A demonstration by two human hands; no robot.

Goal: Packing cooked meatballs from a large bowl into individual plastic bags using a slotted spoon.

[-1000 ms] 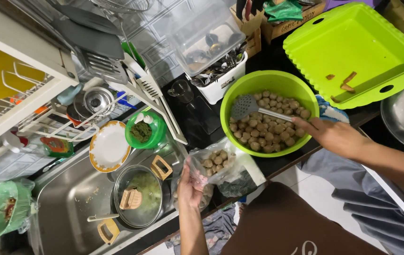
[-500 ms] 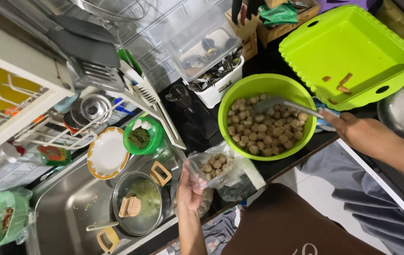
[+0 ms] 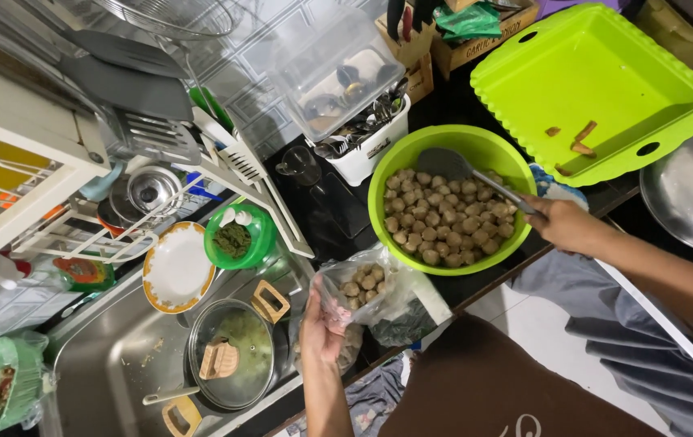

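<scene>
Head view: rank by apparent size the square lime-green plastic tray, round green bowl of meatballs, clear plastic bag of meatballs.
1. Square lime-green plastic tray
2. Round green bowl of meatballs
3. Clear plastic bag of meatballs, held by the left hand

the scene was evenly and fairly brightly lit from above, with colours strongly saturated on the green bowl (image 3: 452, 202) and the green tray (image 3: 597, 89). the dark surface (image 3: 338, 210) swallowed detail. soft glare sat on the steel sink (image 3: 112, 364) and the clear plastic lid (image 3: 330, 65). shadows were short and faint. straight edges bowed toward the corners, and the frame edges looked slightly soft.
</scene>
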